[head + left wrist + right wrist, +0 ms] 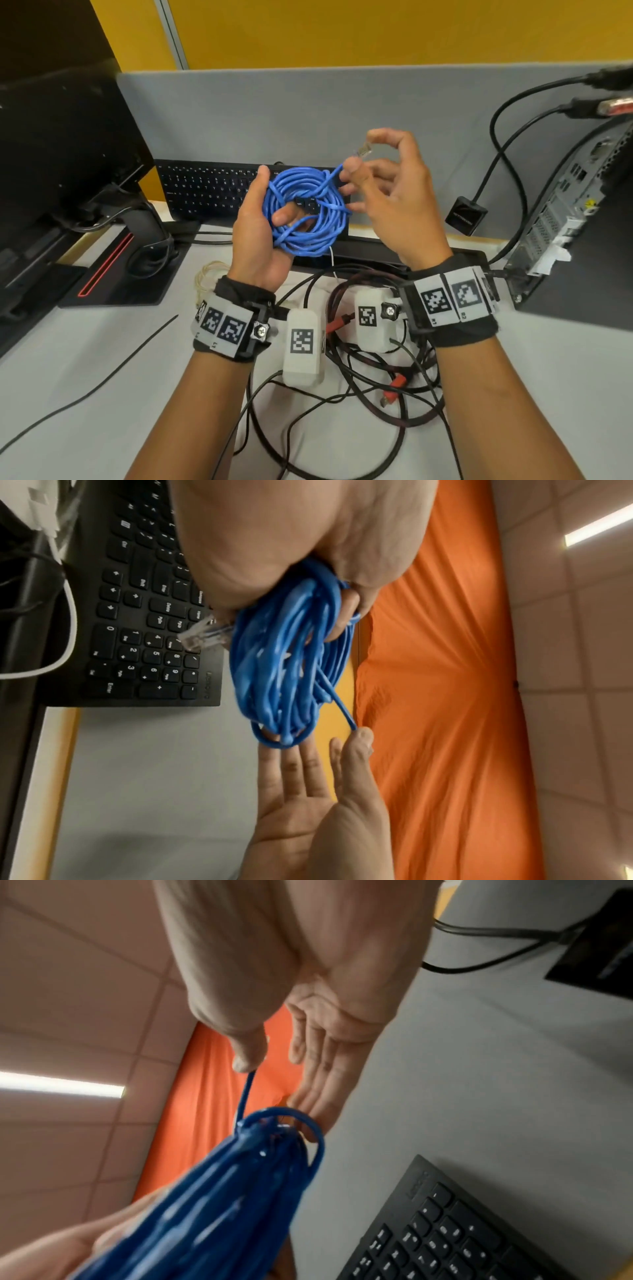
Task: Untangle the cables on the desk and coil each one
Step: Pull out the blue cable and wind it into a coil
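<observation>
A coiled blue network cable (306,209) (291,664) (219,1199) is held up above the desk. My left hand (265,222) grips the coil, thumb on its outer side and fingers through the middle. My right hand (370,171) pinches the cable's free end just below its clear plug (363,149), thumb and forefinger together, the other fingers spread. The coil's other clear plug (205,635) pokes out by my left palm. Below my wrists lies a tangle of black and dark braided cables (370,387) with red-ended plugs (394,389).
A black keyboard (209,190) (143,631) (462,1231) leans against the grey partition (308,113). A monitor base (113,270) stands left, a computer case (575,219) right. A coiled cream cable (205,277) and a lone black cable (92,387) lie on the desk's left.
</observation>
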`<action>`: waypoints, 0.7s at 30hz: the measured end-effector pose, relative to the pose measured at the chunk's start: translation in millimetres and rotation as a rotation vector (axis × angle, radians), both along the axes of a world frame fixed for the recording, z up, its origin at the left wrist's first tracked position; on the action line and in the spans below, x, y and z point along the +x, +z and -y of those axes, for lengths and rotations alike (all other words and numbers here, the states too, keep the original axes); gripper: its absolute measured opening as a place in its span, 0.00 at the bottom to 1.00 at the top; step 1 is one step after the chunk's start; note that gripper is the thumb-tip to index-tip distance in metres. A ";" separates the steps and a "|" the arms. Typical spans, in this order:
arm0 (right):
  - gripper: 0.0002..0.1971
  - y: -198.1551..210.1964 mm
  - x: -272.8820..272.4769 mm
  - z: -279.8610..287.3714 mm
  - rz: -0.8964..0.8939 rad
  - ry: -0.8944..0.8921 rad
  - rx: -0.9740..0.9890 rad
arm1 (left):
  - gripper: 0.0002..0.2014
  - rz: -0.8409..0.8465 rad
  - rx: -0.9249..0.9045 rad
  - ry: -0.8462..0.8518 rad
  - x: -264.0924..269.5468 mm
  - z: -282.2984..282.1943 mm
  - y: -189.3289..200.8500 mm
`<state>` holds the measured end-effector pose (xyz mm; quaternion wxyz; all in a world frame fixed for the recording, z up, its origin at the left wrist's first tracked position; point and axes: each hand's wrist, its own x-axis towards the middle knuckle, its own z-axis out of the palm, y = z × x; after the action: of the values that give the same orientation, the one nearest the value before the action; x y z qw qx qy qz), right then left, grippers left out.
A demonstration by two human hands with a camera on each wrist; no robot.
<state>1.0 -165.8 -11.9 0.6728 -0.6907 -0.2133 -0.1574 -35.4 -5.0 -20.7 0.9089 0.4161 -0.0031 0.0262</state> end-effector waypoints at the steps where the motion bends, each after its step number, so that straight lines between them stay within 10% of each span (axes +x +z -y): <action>1: 0.24 -1.5 1.2 0.4 -0.037 0.010 -0.029 | 0.23 0.005 0.030 0.016 0.3 -0.3 0.1; 8: 0.20 -9.2 0.8 -1.4 -0.196 0.114 -0.100 | 0.35 0.075 0.449 0.048 -6.3 -8.6 9.0; 12: 0.15 -9.2 2.1 -2.1 -0.201 -0.048 -0.122 | 0.17 0.104 0.933 0.134 -18.3 -29.6 8.3; 21: 0.25 -9.4 -25.0 -32.7 -0.262 0.199 -0.359 | 0.10 -0.247 1.207 0.192 -43.9 -82.5 1.1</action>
<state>-24.0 -133.1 -21.2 0.5734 -0.7893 -0.2159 0.0411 -79.3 77.4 -19.5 0.5009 0.8548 0.1250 0.0531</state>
